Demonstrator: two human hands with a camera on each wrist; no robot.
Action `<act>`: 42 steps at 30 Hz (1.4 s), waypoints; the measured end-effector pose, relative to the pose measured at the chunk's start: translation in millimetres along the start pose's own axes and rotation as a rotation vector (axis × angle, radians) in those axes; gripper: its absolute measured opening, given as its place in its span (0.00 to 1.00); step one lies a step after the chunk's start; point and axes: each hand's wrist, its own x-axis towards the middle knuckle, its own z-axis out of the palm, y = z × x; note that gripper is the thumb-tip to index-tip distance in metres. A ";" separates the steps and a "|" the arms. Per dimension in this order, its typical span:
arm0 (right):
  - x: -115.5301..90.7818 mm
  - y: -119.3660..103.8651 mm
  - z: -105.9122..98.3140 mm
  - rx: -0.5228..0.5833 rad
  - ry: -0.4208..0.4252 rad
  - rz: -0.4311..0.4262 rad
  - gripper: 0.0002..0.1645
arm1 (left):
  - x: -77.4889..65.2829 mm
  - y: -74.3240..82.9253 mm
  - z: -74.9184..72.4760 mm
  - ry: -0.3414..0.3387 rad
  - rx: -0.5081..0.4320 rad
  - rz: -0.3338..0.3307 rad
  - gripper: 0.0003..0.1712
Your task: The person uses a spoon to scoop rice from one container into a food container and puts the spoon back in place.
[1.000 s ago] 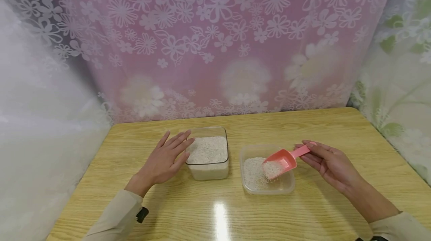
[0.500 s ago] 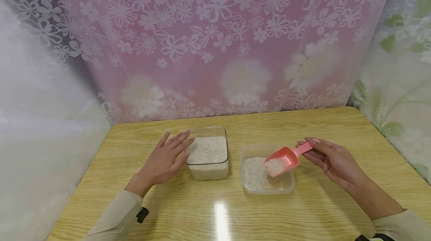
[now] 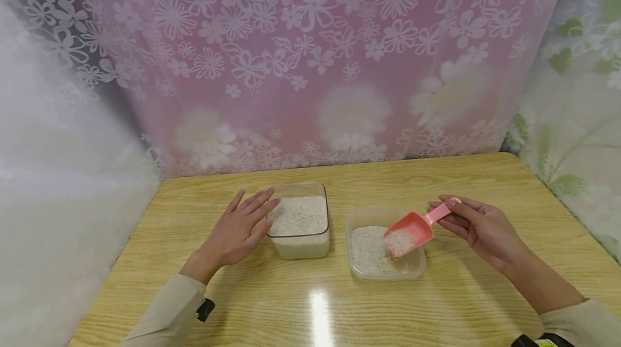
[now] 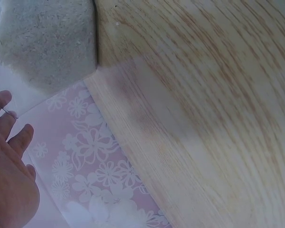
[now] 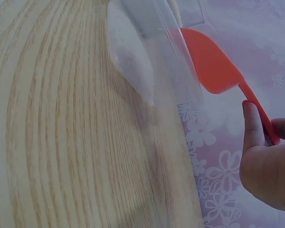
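Note:
My right hand (image 3: 485, 231) pinches the handle of a pink scoop (image 3: 413, 228) between thumb and fingers. Some rice (image 3: 400, 240) lies in the scoop's bowl, which tilts down to the left over a clear plastic container (image 3: 412, 270). More rice (image 3: 370, 247) covers that container's left part. In the right wrist view the scoop (image 5: 213, 64) shows from its underside, at the container's (image 5: 133, 52) rim. My left hand (image 3: 237, 231) rests with fairly straight fingers on the left rim of a dark-rimmed clear bin (image 3: 301, 247), filled with rice (image 3: 301, 215).
Both containers stand on a wood-grain table (image 3: 271, 304), the bin left of the plastic container with a narrow gap between. A pink floral curtain (image 3: 310, 67) hangs behind the table's far edge. Pale sheets hang at the left (image 3: 63, 201) and right sides.
The right hand has drawn the scoop slightly right and tipped it up a little; less of its bowl overlaps the rice in the container. The left hand has stayed put.

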 end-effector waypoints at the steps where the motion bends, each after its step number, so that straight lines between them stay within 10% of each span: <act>1: -0.1 -0.3 0.2 -0.005 0.000 -0.001 0.21 | 0.1 -0.2 0.3 0.000 0.000 0.000 0.29; 42: -0.8 -17.4 4.2 -0.211 -0.001 -0.032 0.21 | -0.7 -1.4 2.7 0.000 -0.033 -0.011 0.29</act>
